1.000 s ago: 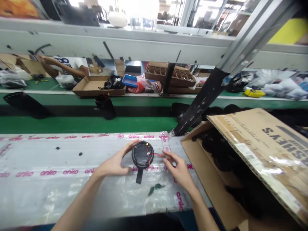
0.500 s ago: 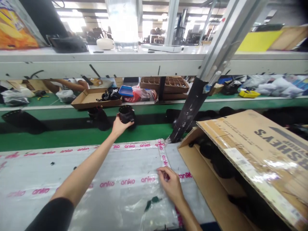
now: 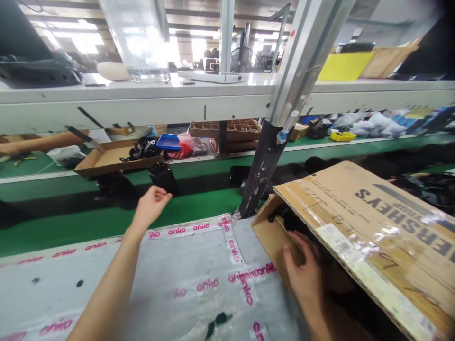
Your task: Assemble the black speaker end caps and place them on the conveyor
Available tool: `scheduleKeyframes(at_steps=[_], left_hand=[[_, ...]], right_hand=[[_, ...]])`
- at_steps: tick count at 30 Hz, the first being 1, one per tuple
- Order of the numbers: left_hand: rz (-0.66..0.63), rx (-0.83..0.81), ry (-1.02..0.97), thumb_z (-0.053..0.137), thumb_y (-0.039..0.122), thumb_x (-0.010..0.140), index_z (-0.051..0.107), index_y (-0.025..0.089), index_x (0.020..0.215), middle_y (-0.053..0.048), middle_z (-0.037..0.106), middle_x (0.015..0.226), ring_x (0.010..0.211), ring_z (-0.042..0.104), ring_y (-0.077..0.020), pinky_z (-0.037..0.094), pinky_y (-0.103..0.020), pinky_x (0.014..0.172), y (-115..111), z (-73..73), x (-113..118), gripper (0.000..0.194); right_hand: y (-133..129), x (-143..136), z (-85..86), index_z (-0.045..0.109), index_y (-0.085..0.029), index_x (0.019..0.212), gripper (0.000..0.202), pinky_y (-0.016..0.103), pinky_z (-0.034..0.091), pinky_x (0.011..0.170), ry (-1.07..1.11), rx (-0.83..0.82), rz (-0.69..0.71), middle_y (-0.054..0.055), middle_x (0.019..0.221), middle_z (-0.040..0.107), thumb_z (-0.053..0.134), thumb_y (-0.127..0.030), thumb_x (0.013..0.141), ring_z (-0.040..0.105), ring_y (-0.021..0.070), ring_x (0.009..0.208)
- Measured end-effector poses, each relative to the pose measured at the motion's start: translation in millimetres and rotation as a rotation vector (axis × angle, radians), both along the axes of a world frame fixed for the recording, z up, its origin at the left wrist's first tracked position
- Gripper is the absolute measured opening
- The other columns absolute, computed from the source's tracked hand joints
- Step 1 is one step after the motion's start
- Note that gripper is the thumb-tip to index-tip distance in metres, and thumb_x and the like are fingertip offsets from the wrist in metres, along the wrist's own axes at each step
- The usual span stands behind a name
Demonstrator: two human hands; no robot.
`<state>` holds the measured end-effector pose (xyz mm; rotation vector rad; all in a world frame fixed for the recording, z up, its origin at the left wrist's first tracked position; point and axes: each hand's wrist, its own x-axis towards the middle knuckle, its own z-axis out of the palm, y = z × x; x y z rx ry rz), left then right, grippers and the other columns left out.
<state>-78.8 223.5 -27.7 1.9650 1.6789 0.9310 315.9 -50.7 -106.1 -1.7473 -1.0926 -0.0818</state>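
My left hand (image 3: 152,204) is just in front of a black cylindrical part (image 3: 162,177) that stands upright on the green belt. Its fingers are curled together and nothing shows in them. A cardboard box (image 3: 355,199) lies on its side at the right, with its open end toward me and dark parts inside, hard to make out. My right hand (image 3: 305,270) reaches into that opening, thumb and fingers apart; its fingertips are partly in shadow beside the flap (image 3: 275,246). I see nothing held in it.
A plastic-covered worktop (image 3: 185,265) with pink-printed tape lies below. A post wrapped in black (image 3: 261,166) rises between belt and shelf (image 3: 170,97). Beyond the belt are a shallow carton (image 3: 94,158), a blue tray (image 3: 172,141) and another person's arm (image 3: 46,141).
My left hand has let go of the black cylindrical part, which stays on the belt, and drawn back. My right hand has moved from the worktop into the cardboard box. The view has turned right.
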Motion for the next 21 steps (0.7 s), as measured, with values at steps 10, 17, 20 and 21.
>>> scheduleKeyframes(at_steps=[10, 17, 20, 21], left_hand=[[-0.649, 0.146, 0.279, 0.071, 0.021, 0.095, 0.061, 0.016, 0.148, -0.015, 0.059, 0.159, 0.148, 0.056, -0.0299, 0.046, -0.044, 0.126, 82.4, -4.1, 248.3, 0.054], [-0.438, 0.015, 0.287, 0.071, 0.040, 0.104, 0.064, 0.017, 0.139, -0.013, 0.067, 0.139, 0.120, 0.070, -0.0269, 0.063, -0.049, 0.100, 101.4, -11.7, 282.6, 0.042], [-0.309, -0.137, 0.203, 0.071, 0.040, 0.104, 0.064, 0.017, 0.139, -0.013, 0.067, 0.139, 0.120, 0.070, -0.0268, 0.063, -0.049, 0.101, 100.3, -13.0, 265.8, 0.042], [-0.281, -0.193, 0.163, 0.070, 0.040, 0.104, 0.064, 0.018, 0.139, -0.012, 0.067, 0.140, 0.120, 0.070, -0.0268, 0.063, -0.049, 0.100, 99.1, -12.5, 254.0, 0.042]], right_hand=[[32.2, 13.7, -53.8, 0.049, -0.011, 0.160, 0.070, 0.069, 0.045, 0.118, -0.382, -0.229, -0.113, 0.027, 0.157, 0.060, 0.056, -0.050, 0.103, 0.049, 0.0458, 0.150], [25.2, 21.7, -44.4, 0.064, -0.013, 0.145, 0.054, 0.064, 0.051, 0.114, -0.328, -0.183, -0.121, 0.024, 0.149, 0.065, 0.055, -0.041, 0.099, 0.058, 0.0414, 0.139], [18.3, 21.4, -43.2, 0.066, -0.014, 0.143, 0.054, 0.066, 0.051, 0.115, -0.250, -0.164, -0.055, 0.024, 0.149, 0.064, 0.057, -0.041, 0.097, 0.059, 0.0414, 0.140], [14.9, 17.9, -42.3, 0.067, -0.015, 0.142, 0.053, 0.066, 0.051, 0.115, -0.212, -0.153, -0.029, 0.023, 0.150, 0.064, 0.058, -0.041, 0.097, 0.059, 0.0412, 0.141]])
